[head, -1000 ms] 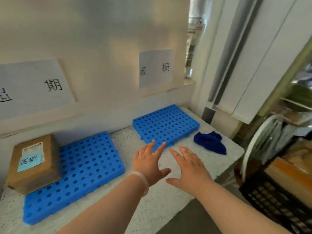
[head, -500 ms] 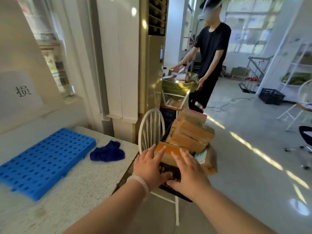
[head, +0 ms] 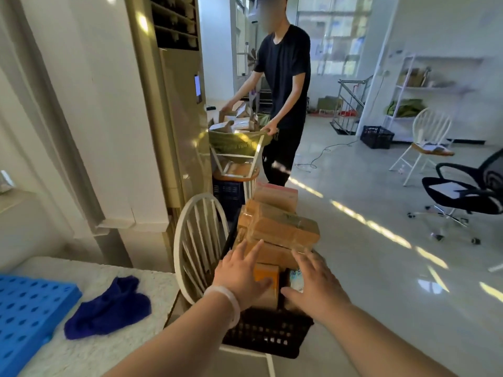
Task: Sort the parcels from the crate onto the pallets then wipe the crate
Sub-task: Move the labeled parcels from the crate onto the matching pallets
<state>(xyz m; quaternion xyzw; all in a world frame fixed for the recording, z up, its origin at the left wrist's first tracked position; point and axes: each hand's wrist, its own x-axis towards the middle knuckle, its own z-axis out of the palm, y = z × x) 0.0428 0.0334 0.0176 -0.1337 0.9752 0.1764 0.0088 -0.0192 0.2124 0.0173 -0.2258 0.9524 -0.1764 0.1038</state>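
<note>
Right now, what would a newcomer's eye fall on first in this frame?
At centre, the left hand and right hand reach, fingers spread, over brown parcels piled high in a black crate set on a white chair. At lower left, a dark blue cloth lies on the speckled counter beside a bright blue pallet. Behind the crate stands a person in black.

Both hands, left (head: 241,276) and right (head: 315,284), fingers spread, hover over cardboard parcels (head: 277,227) heaped in a black crate (head: 266,331) on a white chair (head: 200,246), beside a counter (head: 109,346) bearing a blue pallet (head: 27,311) and blue cloth (head: 109,308).
</note>
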